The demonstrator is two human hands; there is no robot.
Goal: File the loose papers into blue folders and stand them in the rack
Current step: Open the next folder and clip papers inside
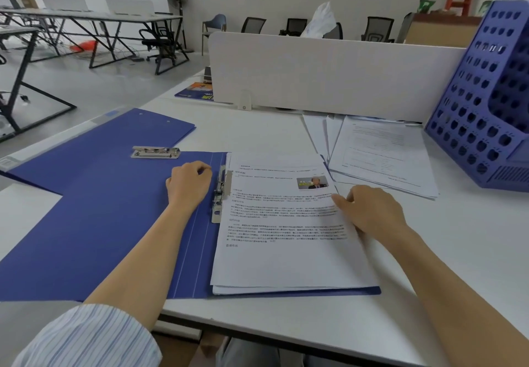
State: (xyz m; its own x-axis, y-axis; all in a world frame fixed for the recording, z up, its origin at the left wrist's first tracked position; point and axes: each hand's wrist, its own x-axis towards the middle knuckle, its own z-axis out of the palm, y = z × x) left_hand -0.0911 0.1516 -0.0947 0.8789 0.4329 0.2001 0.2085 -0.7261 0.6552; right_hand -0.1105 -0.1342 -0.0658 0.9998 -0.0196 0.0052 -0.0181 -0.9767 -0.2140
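So, the stack of white printed sheets (pixel 280 252) lies on the right half of the open blue plastic folder (pixel 100 223), which is flat on the white desk (pixel 458 252) near the person. The stack's left edge is right up at the long metal spring clip (pixel 220 195) by the spine.

Paper like that is light but floppy, and the sheets slide on each other, so it'd probably fan out if grabbed by one corner. Best bet looks like squaring it by the side edges and feeding it under the clip.

The right hand (pixel 369 212) pinches the stack's right edge, thumb on top. The left hand (pixel 189 185) sits curled just beside the clip's far end; can't tell if it's actually got the lever.

The folder looks stiff enough to lift by the spine once closed. More loose white papers (pixel 380 157) wait far right, next to the blue perforated plastic rack (pixel 481 103).
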